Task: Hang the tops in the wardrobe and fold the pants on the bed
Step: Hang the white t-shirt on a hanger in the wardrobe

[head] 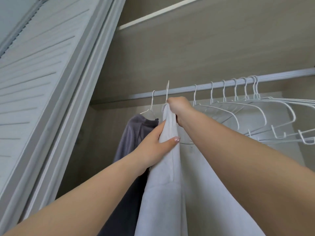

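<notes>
The right hand (179,108) is clenched around the neck of a white top (167,167) and its hanger (167,90), held up at the rail (204,88) with the hook rising in front of it; whether the hook sits on the rail cannot be told. The left hand (158,149) grips the top's shoulder lower down, thumb across the cloth; a grey top (133,133) hangs just to the left, and empty hangers (247,106) crowd the rail to the right, beside the louvred door (39,74).
</notes>
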Motion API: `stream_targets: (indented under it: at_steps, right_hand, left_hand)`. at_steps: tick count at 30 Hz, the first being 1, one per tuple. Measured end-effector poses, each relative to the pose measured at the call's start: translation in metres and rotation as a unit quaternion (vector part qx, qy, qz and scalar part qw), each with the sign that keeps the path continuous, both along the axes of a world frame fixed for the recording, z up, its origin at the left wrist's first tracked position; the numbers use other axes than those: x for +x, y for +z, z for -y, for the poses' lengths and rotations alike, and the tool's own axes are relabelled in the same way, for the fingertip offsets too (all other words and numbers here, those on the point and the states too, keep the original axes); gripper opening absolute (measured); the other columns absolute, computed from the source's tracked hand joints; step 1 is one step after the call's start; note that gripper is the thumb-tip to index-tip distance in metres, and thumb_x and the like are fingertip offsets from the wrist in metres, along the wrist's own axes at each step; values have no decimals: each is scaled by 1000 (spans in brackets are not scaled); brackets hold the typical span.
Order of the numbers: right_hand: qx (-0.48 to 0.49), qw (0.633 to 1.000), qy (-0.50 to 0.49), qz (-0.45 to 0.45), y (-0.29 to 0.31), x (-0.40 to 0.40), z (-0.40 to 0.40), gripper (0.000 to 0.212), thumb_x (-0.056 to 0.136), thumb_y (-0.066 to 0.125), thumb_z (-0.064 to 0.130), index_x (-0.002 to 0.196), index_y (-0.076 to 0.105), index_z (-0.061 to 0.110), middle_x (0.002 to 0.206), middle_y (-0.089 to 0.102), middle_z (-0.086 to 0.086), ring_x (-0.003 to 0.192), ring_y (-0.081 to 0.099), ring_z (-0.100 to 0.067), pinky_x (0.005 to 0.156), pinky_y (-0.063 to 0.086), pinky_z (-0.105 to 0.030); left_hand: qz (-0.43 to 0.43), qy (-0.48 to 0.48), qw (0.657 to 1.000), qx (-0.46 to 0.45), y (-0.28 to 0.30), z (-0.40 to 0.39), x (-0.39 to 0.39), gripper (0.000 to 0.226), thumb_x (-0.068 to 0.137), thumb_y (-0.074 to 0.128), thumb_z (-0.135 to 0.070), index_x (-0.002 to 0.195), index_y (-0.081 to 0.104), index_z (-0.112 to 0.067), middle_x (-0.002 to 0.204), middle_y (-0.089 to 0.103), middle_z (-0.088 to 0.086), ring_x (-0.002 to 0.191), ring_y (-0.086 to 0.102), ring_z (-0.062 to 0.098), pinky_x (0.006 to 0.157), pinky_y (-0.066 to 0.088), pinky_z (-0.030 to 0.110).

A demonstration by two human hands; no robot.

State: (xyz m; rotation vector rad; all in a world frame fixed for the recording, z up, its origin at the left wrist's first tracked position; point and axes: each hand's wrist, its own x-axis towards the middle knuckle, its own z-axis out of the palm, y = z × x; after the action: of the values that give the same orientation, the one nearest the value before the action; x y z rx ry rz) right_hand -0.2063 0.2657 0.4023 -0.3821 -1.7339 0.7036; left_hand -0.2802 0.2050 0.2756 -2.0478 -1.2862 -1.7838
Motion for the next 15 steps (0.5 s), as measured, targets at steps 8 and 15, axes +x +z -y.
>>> stream_targets:
  at_steps: [8, 15]
  right_hand:
    - [-12, 1000, -2, -10, 20, -13, -14, 33, 99, 34, 13, 66, 32, 18, 70, 36, 0, 59, 37, -16, 55, 36, -25]
    - [-80, 996, -2, 43, -1, -13, -27, 18, 94, 41, 12, 80, 51, 7, 68, 51, -9, 58, 49, -23, 51, 39, -24]
  left_hand:
    - [24, -36, 999, -1, 23, -15, -13, 43, 93, 59, -30, 134, 49, -36, 131, 54, 4, 118, 56, 18, 103, 45, 41]
    - [16, -37, 999, -34, 8, -27, -15, 44, 95, 56, -26, 137, 47, -33, 124, 63, -9, 114, 59, 6, 103, 45, 35]
